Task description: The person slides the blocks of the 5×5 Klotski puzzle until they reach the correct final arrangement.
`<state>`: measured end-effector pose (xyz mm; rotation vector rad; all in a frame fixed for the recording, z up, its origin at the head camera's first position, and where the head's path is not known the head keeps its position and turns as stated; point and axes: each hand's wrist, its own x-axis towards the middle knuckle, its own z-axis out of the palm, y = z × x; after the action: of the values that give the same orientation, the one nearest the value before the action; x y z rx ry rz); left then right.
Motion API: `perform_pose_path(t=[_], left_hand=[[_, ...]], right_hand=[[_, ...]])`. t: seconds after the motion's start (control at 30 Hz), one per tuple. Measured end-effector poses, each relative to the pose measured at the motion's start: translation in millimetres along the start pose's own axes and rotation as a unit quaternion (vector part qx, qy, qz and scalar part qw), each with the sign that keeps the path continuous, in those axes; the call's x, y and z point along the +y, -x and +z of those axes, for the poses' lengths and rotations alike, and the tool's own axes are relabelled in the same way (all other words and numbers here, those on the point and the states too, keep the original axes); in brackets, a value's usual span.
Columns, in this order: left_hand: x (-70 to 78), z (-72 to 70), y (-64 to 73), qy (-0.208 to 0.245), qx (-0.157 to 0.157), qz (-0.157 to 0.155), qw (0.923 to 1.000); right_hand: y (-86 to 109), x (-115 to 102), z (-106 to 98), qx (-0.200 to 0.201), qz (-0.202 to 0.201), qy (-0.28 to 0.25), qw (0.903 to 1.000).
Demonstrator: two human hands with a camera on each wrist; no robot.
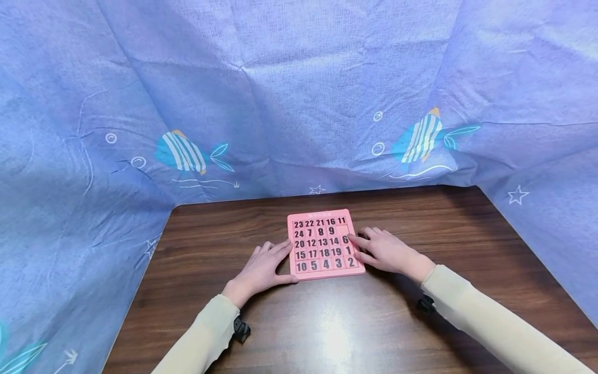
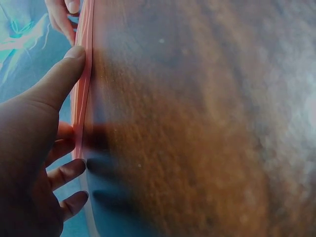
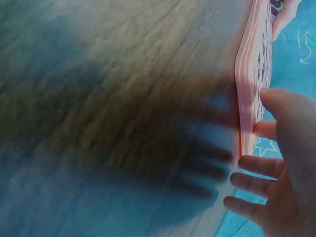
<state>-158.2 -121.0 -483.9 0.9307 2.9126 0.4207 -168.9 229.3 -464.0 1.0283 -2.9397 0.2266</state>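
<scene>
A blue cloth point(image 1: 299, 93) printed with striped fish, bubbles and stars hangs behind and to both sides of a dark wooden table point(image 1: 327, 322), its folds covering whatever stands beyond. Near the far edge of the table, at its middle, lies a pink sliding number puzzle point(image 1: 325, 244), a shallow square tray holding numbered tiles in rows: 23, 22, 21, 16, 11 along the top, 10, 5, 4, 3, 2 along the bottom, with one cell at the right end of the second row bare. A person in pale long sleeves sits at the near side, both forearms cut off by the lower frame. The left hand point(image 1: 261, 270) lies flat on the wood against the tray's left edge, fingers straight and relaxed, thumb along the near corner, gripping nothing; the left wrist view shows the thumb point(image 2: 61, 74) pressed to the pink rim. The right hand point(image 1: 385, 251) rests at the tray's right edge, index finger extended onto the tile marked 6, the other fingers loosely spread, clasping nothing. It partly covers the tile below. The small lettering on the tray's top border is too faint to read, and both wrist views are blurred, showing only the tray's edge
</scene>
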Motion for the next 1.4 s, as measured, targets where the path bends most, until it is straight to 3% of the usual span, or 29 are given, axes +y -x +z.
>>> perform_pose_path(t=[0.27,0.6,0.87,1.17,1.4], left_hand=[[-1.0,0.3,-0.5,-0.003,-0.003,-0.003,1.0],[-0.4,1.0,-0.1,-0.012,-0.002,0.001,0.9999],[1.1,0.1,-0.3,-0.002,0.001,0.001,1.0],[0.6,0.5,-0.3,0.001,0.004,-0.002,1.0],[1.2,1.1,0.9,0.003,0.006,-0.001,1.0]], right_hand=[[-23.9,11,6,0.045,-0.005,-0.005,0.999],[-44.7,21,7,0.013,0.036,0.005,0.9993],[-43.2,17,4,-0.011,0.042,0.0,0.9991],[-27.6,6,0,-0.037,0.028,-0.001,0.9989],[-29.7,3,3,-0.005,0.027,0.0,0.9996]])
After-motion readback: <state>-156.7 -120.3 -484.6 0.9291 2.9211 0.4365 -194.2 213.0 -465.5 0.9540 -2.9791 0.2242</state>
